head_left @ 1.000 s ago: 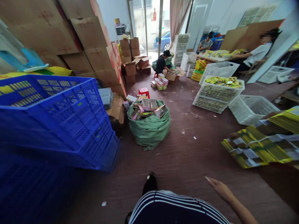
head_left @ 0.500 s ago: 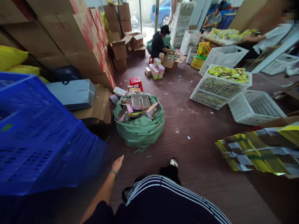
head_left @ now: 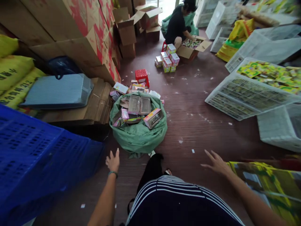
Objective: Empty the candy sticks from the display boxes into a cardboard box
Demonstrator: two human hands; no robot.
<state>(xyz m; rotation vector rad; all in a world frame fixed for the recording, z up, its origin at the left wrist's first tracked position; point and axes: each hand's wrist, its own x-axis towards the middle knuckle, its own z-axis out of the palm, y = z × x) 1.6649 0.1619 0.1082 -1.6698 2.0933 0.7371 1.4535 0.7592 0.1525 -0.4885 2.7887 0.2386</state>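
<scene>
Green and bulging, the sack [head_left: 138, 138] is set on the floor [head_left: 185, 128] ahead, with loose boxes [head_left: 153, 118] heaped in its mouth. The left hand [head_left: 113, 160] and right hand [head_left: 217, 164] are held empty, fingers apart; the sack is probably best gathered evenly from both sides, so that no boxes are spilled.

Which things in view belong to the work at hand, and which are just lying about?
Likely the work's:
- left hand and right hand, both open, holding nothing
- green sack, ahead
- small boxes in it

Seemingly just about:
- blue crates
- red stool
- ridged case
- yellow sacks
</scene>
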